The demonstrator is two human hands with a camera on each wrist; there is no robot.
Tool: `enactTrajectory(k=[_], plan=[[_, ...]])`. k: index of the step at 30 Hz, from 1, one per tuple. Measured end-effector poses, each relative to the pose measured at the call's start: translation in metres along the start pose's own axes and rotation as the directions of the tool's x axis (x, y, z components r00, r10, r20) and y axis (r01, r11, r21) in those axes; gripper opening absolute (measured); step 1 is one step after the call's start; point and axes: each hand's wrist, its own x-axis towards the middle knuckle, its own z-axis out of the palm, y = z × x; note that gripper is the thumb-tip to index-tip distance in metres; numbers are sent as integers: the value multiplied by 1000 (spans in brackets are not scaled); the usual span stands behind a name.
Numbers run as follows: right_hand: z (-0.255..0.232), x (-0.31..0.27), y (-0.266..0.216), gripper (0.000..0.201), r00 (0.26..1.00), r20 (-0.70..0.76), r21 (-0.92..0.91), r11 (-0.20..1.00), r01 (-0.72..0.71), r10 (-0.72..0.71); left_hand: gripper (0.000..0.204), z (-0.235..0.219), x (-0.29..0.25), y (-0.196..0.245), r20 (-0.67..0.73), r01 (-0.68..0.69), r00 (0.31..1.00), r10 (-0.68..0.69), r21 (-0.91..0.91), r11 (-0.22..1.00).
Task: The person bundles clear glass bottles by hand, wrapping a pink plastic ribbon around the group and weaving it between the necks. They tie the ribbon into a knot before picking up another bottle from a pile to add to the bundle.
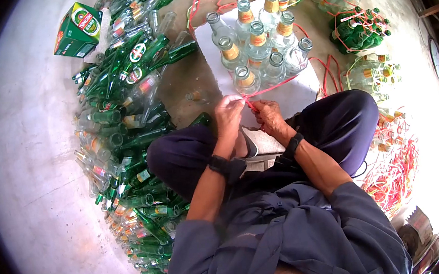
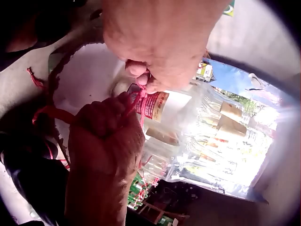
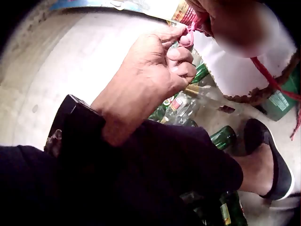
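Clear glass bottles (image 1: 257,42) stand upright in a tight group on a white board (image 1: 305,82), with a red cord (image 1: 278,84) running round their near side. At the near edge of the group, my left hand (image 1: 229,115) pinches the cord between thumb and finger. Close beside it, my right hand (image 1: 271,116) is curled round the same cord. In the left wrist view the pink-red cord (image 2: 142,96) passes between the left hand (image 2: 160,37) and the right hand (image 2: 106,141). The right wrist view shows the left hand (image 3: 157,66) with its fingers folded at the cord (image 3: 190,35).
A large heap of green and clear bottles (image 1: 143,123) lies to the left, with a green box (image 1: 78,31) behind it. Tied bundles, one of green bottles (image 1: 361,30), stand at the right. Loose red cords (image 1: 395,177) lie in a pile at the right.
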Motion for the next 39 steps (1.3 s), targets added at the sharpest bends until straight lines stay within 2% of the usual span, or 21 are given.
enactTrajectory(k=[3, 7, 9, 12, 16, 19, 22, 23, 26, 27, 29, 30, 33, 34, 36, 39], plan=[[1, -4, -3, 17, 1000, -10, -14, 1000, -6, 6, 3, -3, 4, -8, -18, -42, 999, 43, 39, 998], [1, -10, -8, 16, 999, -16, 1, 999, -41, 41, 3, -3, 9, -14, -54, -82, 995, 85, 50, 995], [-1, -5, -4, 16, 1000, 0, 30, 999, -31, 31, 5, -5, 9, -12, -101, 42, 994, -49, -76, 996], [-4, 0, 1, 16, 1000, 19, 63, 998, -17, 16, 9, -8, 10, -11, -55, 114, 991, -124, -153, 982], [-3, -1, -1, 18, 999, 27, 76, 997, -24, 22, 11, -8, 11, -12, -41, 153, 985, -165, -211, 966], [-4, -1, 0, 18, 1000, 0, 102, 995, -12, 12, 11, -8, 12, -8, -90, 147, 980, -178, -275, 950], [-2, 1, 2, 19, 999, -44, 67, 998, 16, -13, 10, -11, 12, 4, -104, 66, 991, -78, -119, 991], [-1, 0, 3, 19, 999, -40, 68, 998, 13, -10, 10, -10, 9, 6, -108, 65, 991, -78, -117, 991], [-4, -3, 2, 20, 1000, -1, -20, 1000, 16, -16, 12, -8, 4, 5, 56, -148, 988, 141, 157, 977], [-3, -4, 2, 20, 1000, 6, 0, 1000, 17, -17, 12, -7, 3, 4, 57, -146, 989, 139, 156, 977], [-1, -5, 1, 20, 1000, 17, 20, 1000, 20, -21, 13, -4, 3, 3, 119, -359, 932, 342, 434, 826], [-1, -5, 1, 19, 1000, 2, 20, 1000, 19, -19, 13, -5, 4, 2, 119, -360, 931, 344, 434, 826], [-4, -5, 1, 19, 1000, -3, 33, 999, 20, -20, 13, -4, 4, 3, 123, -354, 922, 367, 649, 673], [-5, -4, 1, 18, 1000, 9, 46, 999, 19, -20, 13, -3, 3, 5, 124, -355, 922, 367, 649, 673], [-4, -5, 2, 18, 1000, 6, 50, 999, 18, -18, 14, 0, 0, 9, 162, -414, 877, 452, 732, 541], [-1, -7, 0, 17, 1000, -5, 60, 998, 10, -10, 17, 1, -2, 12, 153, -366, 895, 418, 788, 496]])
